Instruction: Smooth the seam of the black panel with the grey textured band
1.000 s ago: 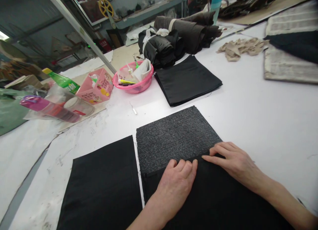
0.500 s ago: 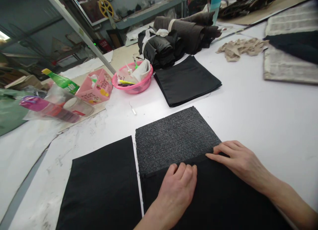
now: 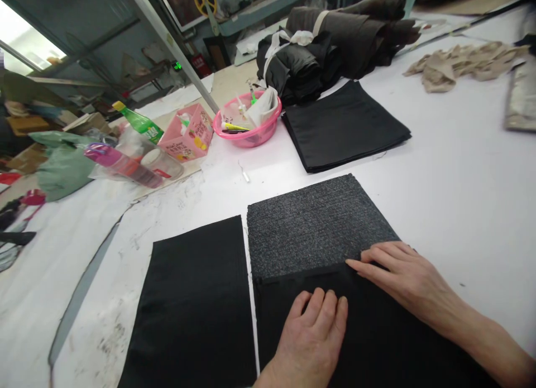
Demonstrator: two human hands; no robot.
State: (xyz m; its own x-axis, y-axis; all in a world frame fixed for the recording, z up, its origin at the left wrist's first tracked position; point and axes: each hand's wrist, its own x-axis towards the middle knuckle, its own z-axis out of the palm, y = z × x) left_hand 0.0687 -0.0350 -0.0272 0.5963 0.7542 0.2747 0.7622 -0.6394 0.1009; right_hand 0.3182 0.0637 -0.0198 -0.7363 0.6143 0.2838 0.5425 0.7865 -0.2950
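A black fabric piece (image 3: pixel 377 343) lies over the lower part of a speckled dark-grey textured panel (image 3: pixel 314 226), its upper edge running across the panel. On the black fabric, a little below that edge, rests my left hand (image 3: pixel 314 335), fingers bent and slightly apart, with nothing seen in them. At the edge's right end, my right hand (image 3: pixel 402 276) has thumb and fingers closed on the black fabric; the exact pinch is partly hidden. Left of the panel, a narrow gap away, is another black fabric piece (image 3: pixel 196 304).
Beyond the panel is a black fabric stack (image 3: pixel 347 125). Tied dark fabric rolls (image 3: pixel 293 70), a pink basin (image 3: pixel 251 137), a pink box (image 3: pixel 190 134) and a purple-capped bottle (image 3: pixel 125 164) stand along the back. Beige cloth scraps (image 3: pixel 460 67) lie at right on the white table (image 3: pixel 460 209).
My left hand has drawn back slightly from the fabric's upper edge. My right hand stays at that edge. The camera view has turned left, so the background shifts right.
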